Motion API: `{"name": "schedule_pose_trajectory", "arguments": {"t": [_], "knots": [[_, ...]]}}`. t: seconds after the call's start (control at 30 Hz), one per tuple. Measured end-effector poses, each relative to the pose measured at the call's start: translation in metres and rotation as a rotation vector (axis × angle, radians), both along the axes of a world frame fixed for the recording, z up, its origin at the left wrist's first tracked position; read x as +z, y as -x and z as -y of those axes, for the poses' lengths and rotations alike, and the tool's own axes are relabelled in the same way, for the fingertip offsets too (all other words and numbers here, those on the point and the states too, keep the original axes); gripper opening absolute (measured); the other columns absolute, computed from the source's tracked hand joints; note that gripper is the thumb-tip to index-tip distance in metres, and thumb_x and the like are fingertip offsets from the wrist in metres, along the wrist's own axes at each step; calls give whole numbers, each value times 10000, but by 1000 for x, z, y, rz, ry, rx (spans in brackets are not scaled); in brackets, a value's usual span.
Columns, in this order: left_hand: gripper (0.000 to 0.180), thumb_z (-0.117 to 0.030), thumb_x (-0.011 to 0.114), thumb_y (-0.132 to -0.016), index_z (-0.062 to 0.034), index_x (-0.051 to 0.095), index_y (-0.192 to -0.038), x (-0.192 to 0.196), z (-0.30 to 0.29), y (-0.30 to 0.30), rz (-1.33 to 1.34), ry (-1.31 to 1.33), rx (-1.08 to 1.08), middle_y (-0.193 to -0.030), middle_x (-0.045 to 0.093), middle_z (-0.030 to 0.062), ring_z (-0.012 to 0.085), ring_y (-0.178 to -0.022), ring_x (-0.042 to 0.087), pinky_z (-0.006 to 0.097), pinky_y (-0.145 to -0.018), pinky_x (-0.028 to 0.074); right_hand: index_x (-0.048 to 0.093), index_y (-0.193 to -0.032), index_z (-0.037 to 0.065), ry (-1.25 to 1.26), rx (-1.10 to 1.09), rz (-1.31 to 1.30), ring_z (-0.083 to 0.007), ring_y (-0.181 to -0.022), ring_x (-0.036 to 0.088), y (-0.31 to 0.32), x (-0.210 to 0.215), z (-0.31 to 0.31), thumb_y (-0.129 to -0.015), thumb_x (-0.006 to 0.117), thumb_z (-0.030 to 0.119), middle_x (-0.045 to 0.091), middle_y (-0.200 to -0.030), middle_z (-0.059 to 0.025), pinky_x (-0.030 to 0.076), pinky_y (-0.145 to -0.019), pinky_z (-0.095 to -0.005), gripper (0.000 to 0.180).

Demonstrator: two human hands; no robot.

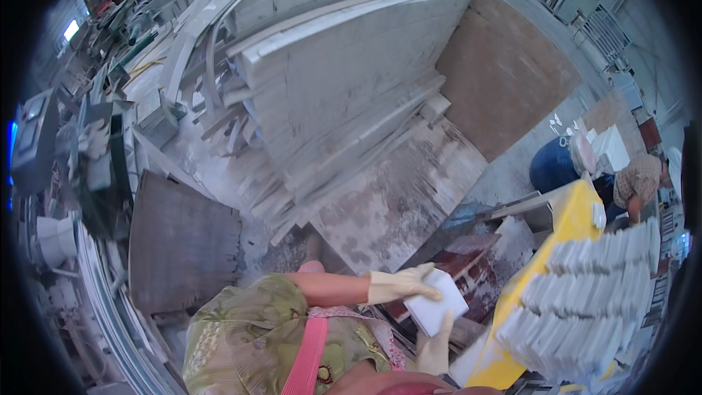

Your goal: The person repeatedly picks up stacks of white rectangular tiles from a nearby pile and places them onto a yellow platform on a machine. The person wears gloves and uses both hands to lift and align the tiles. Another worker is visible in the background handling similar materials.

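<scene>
My left hand (401,285), in a cream glove, is closed over the upper edge of a white square tile (442,309). From below, my right hand (434,349), gloved in the same colour, grips the lower edge of this tile. The tile is tilted in front of my body; whether it is one piece or a few pressed together, I cannot tell. Just right of my hands, rows of thin white tiles (570,314) stand on edge, packed closely beside a yellow panel (545,267).
Large white slabs (344,73) lean in a stack ahead, with a brown board (504,66) beside them. Stained boards (395,190) lie at their foot. A dark sheet (186,241) is at the left. Beyond a blue barrel (552,164), another person (636,183) bends over.
</scene>
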State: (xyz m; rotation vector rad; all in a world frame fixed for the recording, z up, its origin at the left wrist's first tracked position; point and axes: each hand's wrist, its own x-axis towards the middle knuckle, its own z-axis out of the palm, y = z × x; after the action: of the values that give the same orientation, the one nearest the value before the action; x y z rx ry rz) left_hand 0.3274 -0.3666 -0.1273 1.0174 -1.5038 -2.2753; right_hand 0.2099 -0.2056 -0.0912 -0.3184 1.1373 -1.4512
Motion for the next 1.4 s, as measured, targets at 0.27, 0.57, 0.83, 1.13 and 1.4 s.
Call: {"name": "schedule_pose_trajectory", "arguments": {"t": [0.27,0.57,0.83,1.13,1.4], "knots": [[984,-317,905,-746,45,340,-1466,14,174,-173,-185,-103,235,-1223,606,177,245,-1080,618,384,-881,535,349,-1547,29,33,304,-358,-253,-1364,493,-120,-2,198,-1065,505,389,480,-1502,-147,377,-1155,-391,622],[1306,-409,889,-672,-36,95,-1640,184,339,-219,244,564,-61,-1509,447,309,390,-1381,480,397,-1139,393,150,-1605,-7,514,205,-320,-288,-1409,437,-135,67,402,-720,846,535,420,-1514,-160,362,-1176,-446,1250],[1374,-286,901,-597,-137,40,-1658,286,514,-180,214,1068,-135,-1460,517,246,366,-1336,525,412,-1080,464,143,-1630,129,965,74,-359,-305,-1376,487,-99,136,604,-637,952,411,437,-1500,-151,462,-1117,-456,1312],[1452,-264,927,-507,-114,48,-1653,270,731,-118,327,1601,-137,-1413,566,229,355,-1308,563,432,-1077,487,168,-1592,-16,1207,-132,-613,-323,-1292,546,-39,104,844,-678,899,459,453,-1459,-205,491,-1041,-440,1263],[1256,-398,832,-689,-63,77,-1634,266,803,-103,479,1299,-252,-1597,342,191,373,-1459,354,411,-1209,254,131,-1608,31,1130,-93,-605,-324,-1336,507,-31,77,912,-651,930,535,399,-1509,-187,474,-1082,-458,1345]]}}
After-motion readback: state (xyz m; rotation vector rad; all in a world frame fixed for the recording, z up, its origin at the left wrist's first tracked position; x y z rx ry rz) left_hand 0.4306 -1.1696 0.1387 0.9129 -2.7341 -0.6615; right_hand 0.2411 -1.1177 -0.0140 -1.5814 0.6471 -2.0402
